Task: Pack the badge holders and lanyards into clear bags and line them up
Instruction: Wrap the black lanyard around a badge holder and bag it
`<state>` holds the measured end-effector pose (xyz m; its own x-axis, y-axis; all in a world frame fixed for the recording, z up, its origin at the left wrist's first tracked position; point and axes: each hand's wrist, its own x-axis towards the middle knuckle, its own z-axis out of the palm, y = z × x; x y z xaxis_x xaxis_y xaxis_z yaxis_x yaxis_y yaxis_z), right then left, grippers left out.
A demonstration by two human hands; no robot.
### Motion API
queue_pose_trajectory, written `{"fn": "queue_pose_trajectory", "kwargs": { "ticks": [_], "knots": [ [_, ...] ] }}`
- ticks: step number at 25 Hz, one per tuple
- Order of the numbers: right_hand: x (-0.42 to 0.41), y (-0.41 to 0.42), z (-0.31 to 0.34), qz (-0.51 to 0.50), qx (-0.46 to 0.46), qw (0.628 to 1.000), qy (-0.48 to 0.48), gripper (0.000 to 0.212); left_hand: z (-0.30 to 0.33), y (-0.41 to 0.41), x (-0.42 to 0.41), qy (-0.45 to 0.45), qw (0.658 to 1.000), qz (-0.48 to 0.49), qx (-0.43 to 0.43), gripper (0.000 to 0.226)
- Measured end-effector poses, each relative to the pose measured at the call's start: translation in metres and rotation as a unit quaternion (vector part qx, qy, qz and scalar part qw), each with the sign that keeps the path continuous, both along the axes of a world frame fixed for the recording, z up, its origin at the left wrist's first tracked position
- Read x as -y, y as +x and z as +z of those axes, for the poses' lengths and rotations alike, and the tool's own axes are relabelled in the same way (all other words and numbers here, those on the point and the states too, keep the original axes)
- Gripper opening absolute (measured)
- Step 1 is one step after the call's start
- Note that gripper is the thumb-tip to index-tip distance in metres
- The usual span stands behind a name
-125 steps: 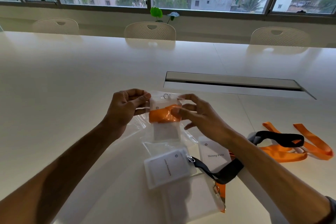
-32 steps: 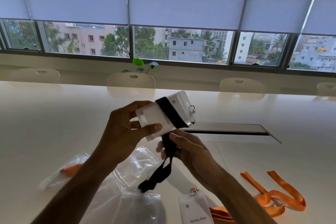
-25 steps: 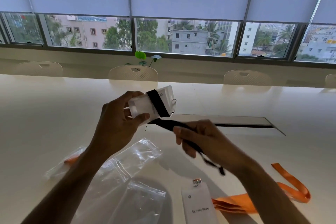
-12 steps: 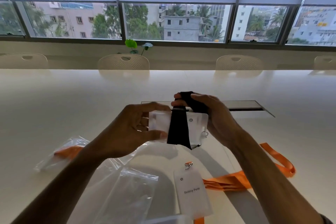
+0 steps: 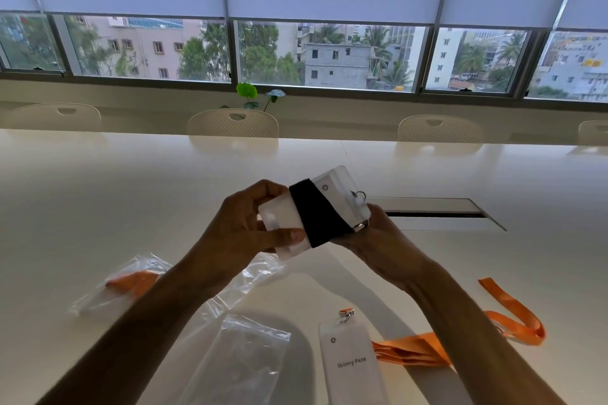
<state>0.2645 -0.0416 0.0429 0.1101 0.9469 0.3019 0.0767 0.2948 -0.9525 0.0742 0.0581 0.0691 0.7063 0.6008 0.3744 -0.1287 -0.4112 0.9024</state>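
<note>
Far left on the table (image 5: 98,200) lies a packed bag (image 5: 112,286), clear plastic with an orange lanyard folded inside it. Just right of it, partly under my left forearm, sit loose empty bags (image 5: 243,362), crinkled and overlapping.

My left hand (image 5: 243,230) is raised above the table and pinches the near end of a badge holder (image 5: 316,207): thumb pressed flat on its face, fingers curled behind it. The holder is tilted, its far end higher and to the right. A black lanyard (image 5: 317,214) is wound around its middle in a wide band, lying tight against the plastic. A small metal ring (image 5: 360,196) sticks up at the holder's far end.

My right hand (image 5: 378,237) is closed on that far end from below, fingers pressed against the holder's edge by the lanyard's clip (image 5: 361,225); the fingertips themselves are hidden behind the holder.

Below my hands, on the table, a second holder (image 5: 352,362) lies flat, printed "Skinny Pete", clip toward the far side. Its orange lanyard (image 5: 460,339) trails off to the right in folds and a loop, passing under my right forearm.
</note>
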Motion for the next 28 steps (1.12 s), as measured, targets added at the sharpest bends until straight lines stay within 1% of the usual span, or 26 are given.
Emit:
{"fn": "queue_pose_trajectory", "kwargs": {
  "ticks": [1, 2, 3, 4, 5, 6, 8, 10, 14, 17, 18, 20, 22, 24, 25, 26, 28],
  "knots": [
    [-0.003, -0.003, 0.0, -0.038, 0.07, 0.997, 0.012, 0.011, -0.002, 0.002, -0.001, 0.011, 1.0, 0.023, 0.0, 0.046],
    [-0.007, -0.005, -0.002, -0.072, 0.119, 0.99, 0.017, 0.008, -0.005, 0.003, -0.002, 0.037, 0.998, 0.048, 0.001, 0.05],
    [-0.009, -0.007, -0.004, -0.086, 0.141, 0.986, 0.017, 0.007, -0.007, 0.003, -0.003, 0.076, 0.995, 0.062, 0.0, 0.057],
    [-0.01, -0.007, -0.006, -0.099, 0.162, 0.982, 0.014, 0.01, -0.008, 0.003, -0.005, 0.117, 0.991, 0.061, -0.009, 0.067],
    [-0.01, -0.008, -0.005, -0.115, 0.183, 0.976, 0.007, 0.018, -0.008, 0.002, -0.006, 0.162, 0.985, 0.048, -0.021, 0.075],
    [-0.009, -0.008, -0.005, -0.131, 0.21, 0.969, 0.001, 0.02, -0.009, 0.0, -0.006, 0.207, 0.977, 0.027, -0.034, 0.076],
    [-0.008, -0.007, -0.005, -0.147, 0.222, 0.964, -0.004, 0.014, -0.01, -0.004, -0.008, 0.288, 0.956, -0.007, -0.059, 0.06],
    [-0.008, -0.011, -0.005, -0.124, 0.205, 0.971, -0.013, 0.013, -0.009, -0.008, -0.012, 0.32, 0.944, -0.01, -0.076, 0.051],
    [-0.012, -0.014, -0.008, -0.094, 0.209, 0.973, -0.027, 0.017, -0.005, -0.014, -0.02, 0.31, 0.943, -0.016, -0.119, 0.045],
    [-0.013, -0.014, -0.007, -0.075, 0.199, 0.976, -0.043, 0.017, -0.007, -0.016, -0.025, 0.302, 0.941, -0.005, -0.154, 0.05],
    [-0.011, -0.015, -0.005, -0.078, 0.204, 0.974, -0.055, 0.019, -0.007, -0.016, -0.025, 0.286, 0.945, -0.003, -0.157, 0.051],
    [-0.005, -0.017, 0.001, -0.102, 0.252, 0.96, -0.064, 0.017, -0.006, -0.015, -0.026, 0.224, 0.963, -0.002, -0.151, 0.051],
    [0.002, -0.018, 0.012, -0.13, 0.297, 0.945, -0.047, 0.017, -0.006, -0.015, -0.031, 0.168, 0.976, 0.039, -0.131, 0.044],
    [0.007, -0.015, 0.022, -0.157, 0.297, 0.942, -0.015, 0.026, -0.004, -0.017, -0.036, 0.152, 0.975, 0.117, -0.114, 0.035],
    [0.01, -0.015, 0.025, -0.168, 0.29, 0.942, 0.004, 0.029, -0.004, -0.016, -0.036, 0.152, 0.971, 0.142, -0.115, 0.034],
    [0.012, -0.016, 0.028, -0.177, 0.294, 0.939, 0.023, 0.029, -0.004, -0.015, -0.035, 0.152, 0.969, 0.15, -0.121, 0.034],
    [0.015, -0.025, 0.03, -0.187, 0.335, 0.922, 0.054, 0.021, -0.005, -0.012, -0.028, 0.151, 0.969, 0.139, -0.138, 0.034]
  ]
}}
